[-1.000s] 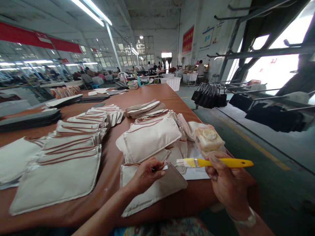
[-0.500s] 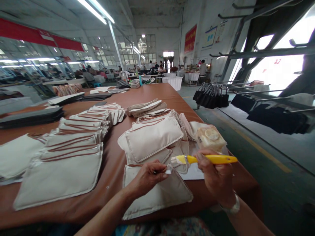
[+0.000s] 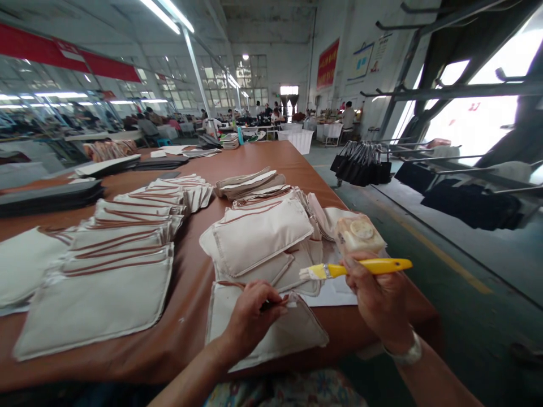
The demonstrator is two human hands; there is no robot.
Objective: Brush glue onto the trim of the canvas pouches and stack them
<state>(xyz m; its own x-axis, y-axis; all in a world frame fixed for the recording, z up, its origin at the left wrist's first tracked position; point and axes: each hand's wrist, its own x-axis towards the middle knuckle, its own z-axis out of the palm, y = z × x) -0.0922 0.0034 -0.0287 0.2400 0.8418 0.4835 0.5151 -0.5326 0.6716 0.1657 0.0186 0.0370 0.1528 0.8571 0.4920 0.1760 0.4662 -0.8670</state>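
Observation:
My left hand (image 3: 257,311) pinches the top edge of a cream fabric pouch (image 3: 292,330) lying at the table's near edge. Brown trim shows at that edge, and a small white bit shows by my fingertips. In my right hand (image 3: 377,297) is a yellow-handled paintbrush (image 3: 356,267), its pale bristles pointing left above the pouch and apart from it. Behind the brush stands a squarish translucent glue container (image 3: 360,233) with a round top and yellowish contents. Just beyond my left hand lies a pile of similar cream pouches (image 3: 263,229).
Overlapping cream pouches (image 3: 97,299) run along the left of the brown-covered table (image 3: 186,316). Dark flat stacks (image 3: 46,198) lie farther left. Racks hung with black pieces (image 3: 360,164) stand to the right over the floor. People sit at work in the background.
My right hand and the brush have shifted slightly right, away from my left fingertips. My left hand has lowered a little, still pinching the pouch edge. The view has shifted slightly.

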